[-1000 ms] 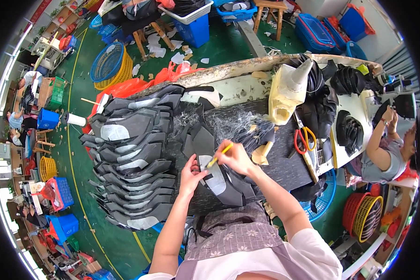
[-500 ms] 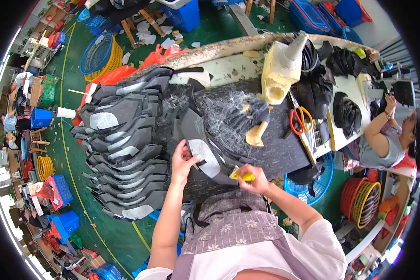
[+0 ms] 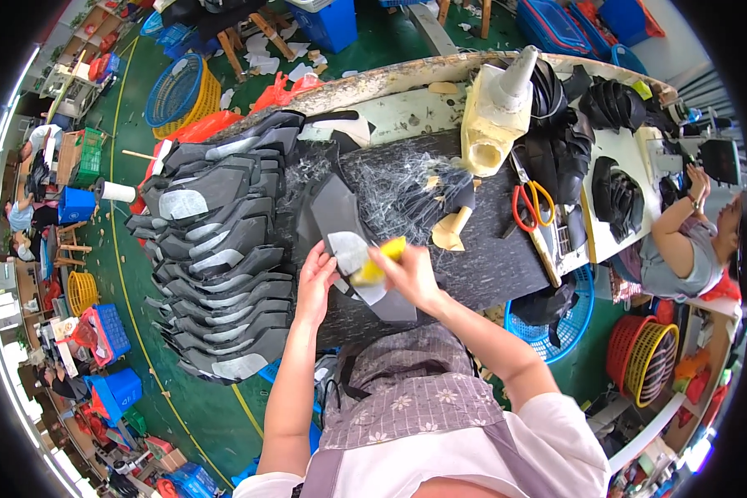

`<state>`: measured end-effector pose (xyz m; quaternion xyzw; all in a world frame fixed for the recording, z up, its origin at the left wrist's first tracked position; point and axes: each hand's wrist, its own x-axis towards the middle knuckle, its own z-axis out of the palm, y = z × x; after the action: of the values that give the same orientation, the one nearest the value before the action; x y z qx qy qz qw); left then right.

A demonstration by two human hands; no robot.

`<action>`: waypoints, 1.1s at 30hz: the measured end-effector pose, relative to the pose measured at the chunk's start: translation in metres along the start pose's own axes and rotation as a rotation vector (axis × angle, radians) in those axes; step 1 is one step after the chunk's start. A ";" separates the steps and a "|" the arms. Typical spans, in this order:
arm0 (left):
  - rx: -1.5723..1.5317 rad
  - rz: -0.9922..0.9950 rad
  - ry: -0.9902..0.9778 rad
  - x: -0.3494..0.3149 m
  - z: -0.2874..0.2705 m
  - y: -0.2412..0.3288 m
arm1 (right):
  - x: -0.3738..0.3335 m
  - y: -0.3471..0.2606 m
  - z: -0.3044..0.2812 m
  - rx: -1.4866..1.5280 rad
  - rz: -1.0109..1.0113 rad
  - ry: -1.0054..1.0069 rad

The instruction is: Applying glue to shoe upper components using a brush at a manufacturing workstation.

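A flat, curved dark grey piece (image 3: 332,207) with a light grey patch, shaped like a shoe upper, lies on the black table surface in front of me. My left hand (image 3: 315,280) is at its near left edge, with the fingers closed on that edge. Over the patch, my right hand (image 3: 411,274) grips a yellow hand tool (image 3: 379,261), blurred by motion; its exact kind does not show. Left of my left hand, similar dark grey pieces (image 3: 224,290) with light patches are stacked in an overlapping row.
Tangled pale glue threads (image 3: 407,195) cover the table's middle. Beyond stand a glue-crusted cream container (image 3: 498,116) and orange-handled scissors (image 3: 533,207). A blue basket (image 3: 585,319) sits below the right edge. Another person (image 3: 685,241) works at the far right.
My right hand has moved up and left with the yellow tool, from the piece's lower end onto its patch. The piece has shifted and lies straighter. My left hand has moved slightly left.
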<state>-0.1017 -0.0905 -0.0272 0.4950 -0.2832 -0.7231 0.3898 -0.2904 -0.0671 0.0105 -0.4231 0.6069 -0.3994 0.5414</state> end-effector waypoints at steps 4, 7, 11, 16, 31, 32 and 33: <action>-0.134 -0.065 -0.113 0.009 -0.013 -0.002 | 0.016 0.007 0.013 -0.077 -0.496 0.110; 0.040 0.060 -0.079 0.000 -0.011 -0.003 | -0.024 0.044 -0.021 -0.245 -0.577 -0.286; -0.014 0.164 -0.056 -0.015 -0.014 -0.003 | -0.030 0.031 -0.032 0.197 -0.119 0.094; -0.078 0.117 -0.010 -0.066 -0.017 0.017 | 0.005 0.033 -0.011 -0.153 -0.243 -0.087; 0.066 0.718 0.884 0.066 -0.314 0.147 | 0.011 0.012 -0.074 0.042 -0.353 0.501; 0.464 0.807 1.170 0.068 -0.241 0.139 | 0.015 0.018 -0.107 -0.035 -0.271 0.622; 0.526 0.948 1.067 0.049 -0.195 0.132 | 0.023 0.011 -0.122 -0.026 -0.170 0.648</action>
<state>0.1082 -0.2072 -0.0144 0.6796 -0.4014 -0.0496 0.6120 -0.4144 -0.0823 0.0041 -0.3299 0.7151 -0.5492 0.2797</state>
